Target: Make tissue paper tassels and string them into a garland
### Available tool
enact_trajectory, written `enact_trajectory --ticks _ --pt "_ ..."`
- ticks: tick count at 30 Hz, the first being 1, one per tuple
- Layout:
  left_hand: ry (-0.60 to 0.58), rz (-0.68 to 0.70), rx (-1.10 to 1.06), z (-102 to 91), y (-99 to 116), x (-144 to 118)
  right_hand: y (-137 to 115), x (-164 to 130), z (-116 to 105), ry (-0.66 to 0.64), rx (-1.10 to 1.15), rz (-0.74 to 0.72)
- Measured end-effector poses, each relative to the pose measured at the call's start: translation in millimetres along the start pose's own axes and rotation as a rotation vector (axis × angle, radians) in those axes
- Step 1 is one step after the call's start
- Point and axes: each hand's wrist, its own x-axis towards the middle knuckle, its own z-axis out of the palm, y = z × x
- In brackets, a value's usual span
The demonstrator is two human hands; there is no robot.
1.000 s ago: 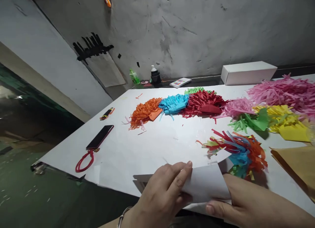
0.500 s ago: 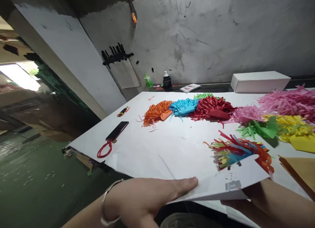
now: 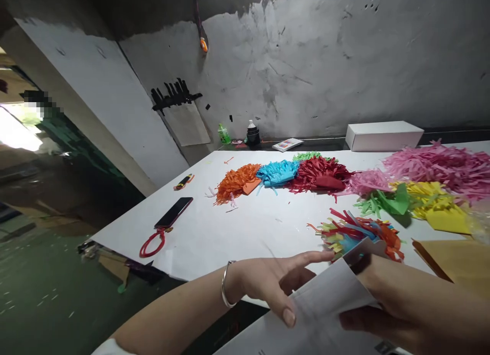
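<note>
A white cardboard box [image 3: 317,314] is tilted near the table's front edge, with an end flap [image 3: 367,249] standing up. My right hand [image 3: 386,293] is closed on its right side, one part against the flap and one finger on the face; the other fingers are partly hidden. At the box's left edge, my left hand [image 3: 271,281] has its fingers stretched out and apart, the thumb over the white face. Whether that thumb presses on it I cannot tell. Just beyond the box lies a multicoloured bundle of paper strips [image 3: 356,235].
Across the white table [image 3: 248,232] run fringed paper bundles: orange [image 3: 235,184], blue [image 3: 277,173], red [image 3: 321,173], pink [image 3: 440,166] and yellow [image 3: 432,202]. A phone [image 3: 174,212] with a red cord lies left. A brown envelope [image 3: 451,258] sits right; another white box [image 3: 385,136] stands at the wall.
The white box has turned and tipped, coming lower and closer to me. My left hand has lifted from lying flat on it and spread its fingers. My right hand still holds its right side.
</note>
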Motion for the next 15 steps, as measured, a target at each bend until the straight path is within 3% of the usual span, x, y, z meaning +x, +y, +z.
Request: enact_trajectory --ticks 6,10,13,15 --pt "-0.035 -0.142 0.026 -7.2 2.2 11.6 0.7 11.9 -5.5 -0.125 0.179 -0.013" --pt "0.063 -0.108 -0.010 -4.5 -0.5 17.6 10.1 17.8 -5.2 -0.017 0.118 0.061" --pt "0.064 -0.096 -0.026 -5.6 0.0 21.7 18.1 20.4 -4.0 -0.057 0.113 0.004" --pt "0.057 -0.113 -0.010 -7.8 1.5 22.4 22.2 20.3 -3.2 -0.019 0.100 -0.042"
